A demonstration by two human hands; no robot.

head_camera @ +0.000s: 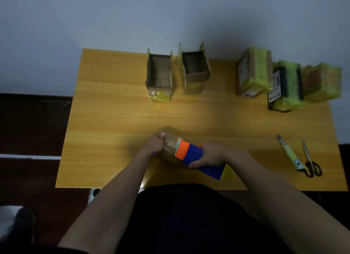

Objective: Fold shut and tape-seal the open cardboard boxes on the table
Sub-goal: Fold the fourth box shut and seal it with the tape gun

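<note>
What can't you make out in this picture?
Head view only:
- Box under the hands: covered by left hand, right hand and tape dispenser; its seam is hidden.
- Labels on the sealed boxes: too small and blurred to read.
- Rightmost box: blurred.
- Open boxes: interiors dim.

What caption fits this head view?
Left hand steadies a box while right hand runs the tape dispenser across it.
</note>
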